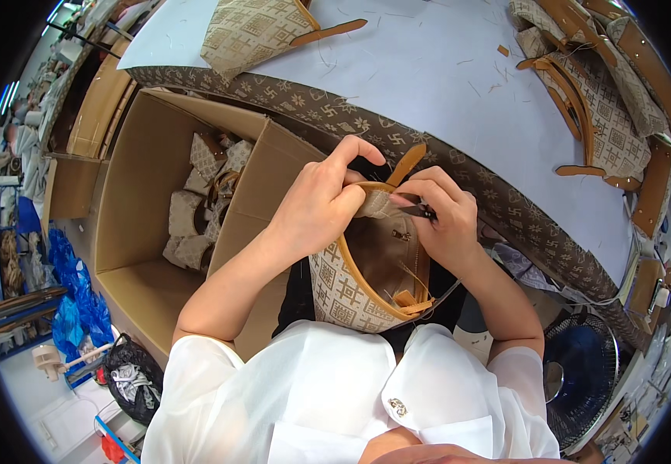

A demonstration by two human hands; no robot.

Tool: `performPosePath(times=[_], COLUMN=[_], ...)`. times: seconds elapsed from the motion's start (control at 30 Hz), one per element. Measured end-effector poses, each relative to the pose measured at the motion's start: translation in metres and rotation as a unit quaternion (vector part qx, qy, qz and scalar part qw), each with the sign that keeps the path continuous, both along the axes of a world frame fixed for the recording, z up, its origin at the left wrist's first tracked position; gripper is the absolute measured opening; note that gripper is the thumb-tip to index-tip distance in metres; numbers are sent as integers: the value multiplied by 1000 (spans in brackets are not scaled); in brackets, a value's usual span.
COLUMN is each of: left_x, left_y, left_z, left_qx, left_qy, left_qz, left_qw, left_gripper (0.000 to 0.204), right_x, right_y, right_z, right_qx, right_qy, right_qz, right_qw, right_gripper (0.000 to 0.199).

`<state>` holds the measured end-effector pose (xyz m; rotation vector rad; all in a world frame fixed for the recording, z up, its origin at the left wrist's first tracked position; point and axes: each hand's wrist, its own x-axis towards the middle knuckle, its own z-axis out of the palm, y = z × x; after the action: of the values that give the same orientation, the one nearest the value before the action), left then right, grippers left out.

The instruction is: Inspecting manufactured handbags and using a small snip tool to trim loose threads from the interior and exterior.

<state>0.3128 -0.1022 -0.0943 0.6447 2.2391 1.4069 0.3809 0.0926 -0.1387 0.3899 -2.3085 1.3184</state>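
Observation:
A beige patterned handbag (343,289) with tan edging rests in my lap, its brown lining and a zipper showing inside. My left hand (321,197) is closed on the bag's far rim, thumb and fingers pinching it beside a tan leather tab (408,164) that sticks up. On the other side of the tab, my right hand (445,215) is closed around small dark thread snips (419,209), their tip close to the rim. Another tan strap end (410,301) lies at the near rim, with loose threads beside it.
Left of my lap stands a cardboard box (146,189) holding several patterned bags. The white-topped table (428,69) ahead carries thread scraps, one bag (246,35) and a pile of bags (614,116) at right. A fan (580,375) is at my lower right.

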Motion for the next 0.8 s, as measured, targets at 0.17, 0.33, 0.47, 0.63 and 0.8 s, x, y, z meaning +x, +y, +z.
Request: performPosePath(times=[0.17, 0.33, 0.47, 0.63, 0.8], left_x=[-2, -4, 31, 12, -42], left_y=[-10, -28, -23, -100, -26], left_z=[2, -16, -7, -7, 4], left_qx=[10, 40, 11, 317, 18], left_qy=[60, 332, 289, 95, 232], left_qz=[48, 189, 213, -81, -200], left_qw=[997, 923, 933, 940, 952], left_gripper=[37, 42, 44, 50, 58], right_x=[-2, 51, 50, 41, 35], right_y=[34, 5, -44, -23, -3], right_z=[6, 17, -11, -41, -59], right_qx=[-195, -351, -225, -278, -307], right_qy=[50, -9, -74, -92, -86], right_qz=[-160, 74, 39, 35, 86], right_qw=[966, 933, 971, 955, 944], right_gripper=[4, 13, 20, 20, 23])
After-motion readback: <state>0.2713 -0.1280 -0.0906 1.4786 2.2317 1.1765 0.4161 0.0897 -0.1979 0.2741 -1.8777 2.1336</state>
